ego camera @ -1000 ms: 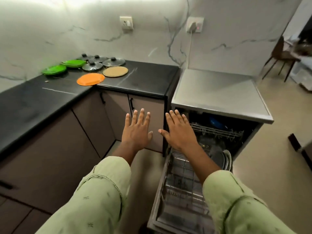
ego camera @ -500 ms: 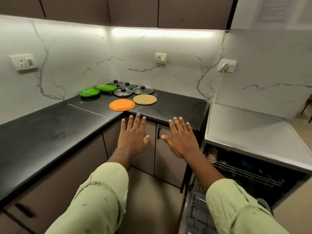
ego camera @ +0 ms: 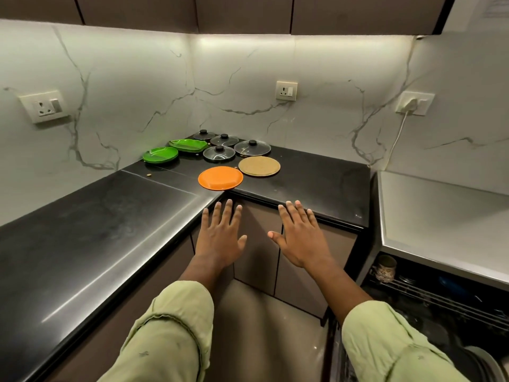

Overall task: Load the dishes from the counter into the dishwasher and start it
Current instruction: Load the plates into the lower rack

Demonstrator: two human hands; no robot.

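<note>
Far left, bare black tabletop (ego camera: 96, 216), nothing on that stretch. Toward the corner, a green plate (ego camera: 160, 154) and a green dish (ego camera: 188, 145) are seen, then four glass lids (ego camera: 219, 153) clustered just beside them. An orange plate (ego camera: 220, 177) is set at the tabletop's inner corner edge, with a tan plate (ego camera: 259, 166) just beside it on the right. All of these are untouched on the tabletop. The left hand (ego camera: 220, 238) is held out flat below the orange plate, short of the edge, with fingers (ego camera: 228, 213) straight and slightly spread, nothing held. The right hand (ego camera: 300, 238) is held the same way next to it, fingers (ego camera: 292, 216) straight and spread, thumb out, nothing held. At far right the dishwasher (ego camera: 440, 216) is open; a mug (ego camera: 385, 268) is seen on the upper rack (ego camera: 440, 296) and a dish rim (ego camera: 487, 362) in the lower part, so some loading is judged done. Eight pieces are left on the tabletop to be carried over; the door is not yet closed and the machine not yet started. The orange plate is judged the likely next pick, being nearest both hands.
</note>
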